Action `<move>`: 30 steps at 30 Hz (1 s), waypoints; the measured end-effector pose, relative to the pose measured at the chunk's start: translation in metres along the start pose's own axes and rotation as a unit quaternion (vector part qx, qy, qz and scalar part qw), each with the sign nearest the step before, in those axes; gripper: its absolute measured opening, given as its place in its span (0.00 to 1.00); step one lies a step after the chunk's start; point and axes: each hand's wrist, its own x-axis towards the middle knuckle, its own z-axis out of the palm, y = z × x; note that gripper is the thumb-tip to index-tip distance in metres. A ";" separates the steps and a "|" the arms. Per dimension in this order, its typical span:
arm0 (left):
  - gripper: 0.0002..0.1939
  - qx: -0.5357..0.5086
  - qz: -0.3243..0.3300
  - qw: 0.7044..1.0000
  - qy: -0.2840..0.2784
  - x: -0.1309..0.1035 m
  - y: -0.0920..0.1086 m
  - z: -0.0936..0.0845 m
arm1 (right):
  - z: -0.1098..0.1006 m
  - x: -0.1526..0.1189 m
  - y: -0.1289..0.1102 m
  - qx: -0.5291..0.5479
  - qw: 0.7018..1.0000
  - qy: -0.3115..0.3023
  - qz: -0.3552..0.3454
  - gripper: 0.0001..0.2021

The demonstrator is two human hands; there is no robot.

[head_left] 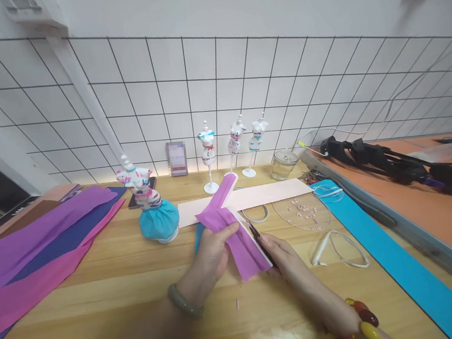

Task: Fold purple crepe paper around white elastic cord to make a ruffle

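A folded piece of purple crepe paper (247, 258) with a white edge is pinched between the thumb and fingers of my left hand (213, 248). My right hand (280, 252) is closed around dark scissors (255, 233), whose tips lie along the white edge of the paper. A narrower purple strip (222, 192) sticks out beyond the paper, over a pale pink strip (284, 191) on the table. To the left stands a small mannequin (137, 184) wearing a turquoise puffed skirt (159, 220).
Three mannequins (207, 149) stand near the wall beside a glass of water (284, 164). Purple, blue and pink paper (44, 235) lies left. Toward the right are pink beads (302, 212), white elastic (348, 251), a blue strip (399, 265) and black straps (397, 161).
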 end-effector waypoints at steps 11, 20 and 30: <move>0.17 -0.020 0.000 1.000 0.020 0.002 0.005 -0.001 | -0.011 0.007 -0.002 0.105 0.984 0.143 -0.023 0.18; 0.14 0.048 -0.065 0.996 -0.023 -0.011 -0.021 0.002 | -0.019 0.011 -0.001 0.050 0.969 0.224 -0.094 0.29; 0.22 0.129 -0.072 0.986 -0.082 -0.018 -0.015 0.008 | -0.013 0.004 -0.006 -0.021 0.982 0.174 -0.069 0.32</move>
